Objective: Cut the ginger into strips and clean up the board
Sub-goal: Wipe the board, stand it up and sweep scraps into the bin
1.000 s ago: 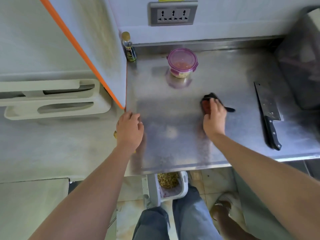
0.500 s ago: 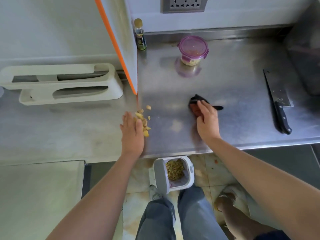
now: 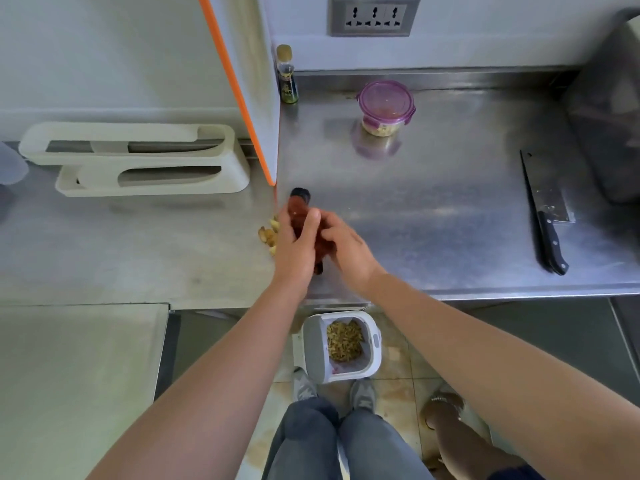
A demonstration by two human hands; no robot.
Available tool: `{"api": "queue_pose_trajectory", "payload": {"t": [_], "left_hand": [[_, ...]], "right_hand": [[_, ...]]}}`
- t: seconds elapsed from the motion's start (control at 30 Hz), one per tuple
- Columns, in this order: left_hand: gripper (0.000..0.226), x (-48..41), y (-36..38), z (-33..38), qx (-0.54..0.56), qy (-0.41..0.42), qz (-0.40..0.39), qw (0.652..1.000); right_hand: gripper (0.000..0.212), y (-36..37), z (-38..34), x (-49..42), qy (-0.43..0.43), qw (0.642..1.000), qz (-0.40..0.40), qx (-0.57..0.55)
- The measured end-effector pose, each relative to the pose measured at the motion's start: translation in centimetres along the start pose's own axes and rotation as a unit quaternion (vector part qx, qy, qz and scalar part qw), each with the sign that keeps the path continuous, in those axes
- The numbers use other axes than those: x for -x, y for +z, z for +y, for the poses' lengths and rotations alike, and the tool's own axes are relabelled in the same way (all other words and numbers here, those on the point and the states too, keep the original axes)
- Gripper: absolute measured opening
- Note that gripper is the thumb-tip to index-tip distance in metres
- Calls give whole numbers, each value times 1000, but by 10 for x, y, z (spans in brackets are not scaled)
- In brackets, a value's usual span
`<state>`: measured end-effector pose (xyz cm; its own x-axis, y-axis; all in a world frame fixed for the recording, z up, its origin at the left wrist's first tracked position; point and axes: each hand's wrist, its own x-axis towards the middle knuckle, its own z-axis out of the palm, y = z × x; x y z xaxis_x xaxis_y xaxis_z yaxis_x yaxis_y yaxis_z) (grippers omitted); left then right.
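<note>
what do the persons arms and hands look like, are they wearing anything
Both forearms are bare, with no sleeves over them. The left hand and right hand wear no gloves, and no watch, bracelet or ring shows. A small dark mark sits on the back of the right hand.

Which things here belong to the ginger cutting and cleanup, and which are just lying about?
Part of the job: left hand and right hand, both holding the cloth; ginger pieces; cleaver; bin.
Lying about: lidded tub; bottle; white rack; wall socket.
</note>
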<state>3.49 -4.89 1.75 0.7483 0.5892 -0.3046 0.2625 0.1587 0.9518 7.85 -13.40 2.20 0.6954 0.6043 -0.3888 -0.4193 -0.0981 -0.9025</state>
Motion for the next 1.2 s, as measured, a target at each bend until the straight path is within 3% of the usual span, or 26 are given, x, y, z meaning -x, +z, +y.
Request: {"api": "queue_pose_trajectory", "payload": {"t": [0.1, 0.2, 0.3, 0.37, 0.47, 0.63, 0.8, 0.9, 1.03, 1.1, 1.2], "left_hand": [[34, -6, -20, -4, -62, 34, 68, 995], [33, -17, -47, -8, -148, 37, 187, 970], [39, -34, -82, -20, -235, 49, 264, 934], [42, -47, -101, -34, -287, 40, 268, 919], [43, -57, -105, -52, -356, 15, 216, 909], [41, -59, -44, -55, -362, 105, 81, 923], [37, -35, 20, -57, -313, 162, -54, 934], [31, -32, 18, -51, -299, 167, 29, 939], [34, -54, -16, -42, -308, 153, 172, 923], [37, -67, -24, -47, -344, 113, 166, 917], [41, -72, -7, -56, -381, 117, 79, 914]], "right_hand": [[45, -2, -3, -3, -21, 998, -32, 52], [45, -29, 1, -7, -65, 972, 75, 213], [45, -76, 23, -14, -95, 872, 204, 434], [48, -104, 40, -15, -40, 807, 229, 542], [51, -126, 58, -12, -10, 769, 225, 598], [57, -130, 61, -10, -42, 801, 229, 552], [60, -138, 57, -6, -62, 863, 223, 449], [61, -140, 54, -4, -65, 893, 218, 388], [61, -141, 54, -4, -65, 904, 219, 363], [62, -142, 54, -4, -63, 906, 217, 359], [62, -144, 53, -5, -61, 909, 209, 356]]}}
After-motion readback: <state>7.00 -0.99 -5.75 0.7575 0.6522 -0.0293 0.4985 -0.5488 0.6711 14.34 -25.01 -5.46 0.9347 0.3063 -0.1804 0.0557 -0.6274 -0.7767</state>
